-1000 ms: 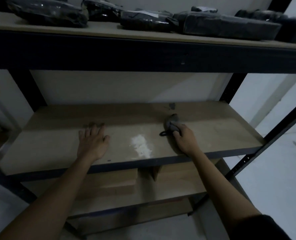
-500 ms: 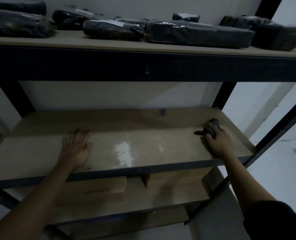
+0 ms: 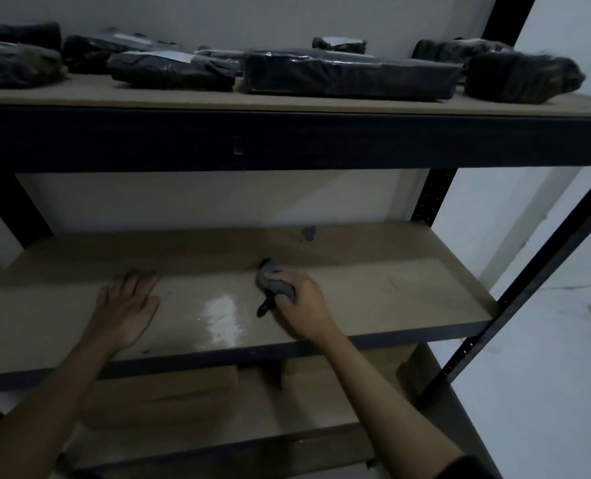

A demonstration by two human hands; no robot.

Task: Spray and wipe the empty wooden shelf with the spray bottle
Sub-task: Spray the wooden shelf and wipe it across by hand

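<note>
Nearest, 2 bare forearms reach in over the dark front rail of the wooden shelf (image 3: 408, 292). Left hand (image 3: 123, 311) lies palm-down on the board near the front edge, fingers (image 3: 138, 283) straight and a little spread, holding nothing — likely a brace while the other arm works. Right hand (image 3: 302, 307) sits just right of the middle, fingers curled tight around a bunched grey cloth (image 3: 274, 283) pressed to the wood; a dark loop or tag hangs from the cloth toward the front. Wiping step under way, I'd judge. Just left of that hand a shiny wet patch (image 3: 223, 318) shows on the board — probably spray not yet wiped. Farther back, a dark stain (image 3: 308, 233) near the rear edge, well apart from the cloth. Spray bottle: not in view. Up top, black wrapped packages (image 3: 349, 76) crowd the upper shelf.
</note>
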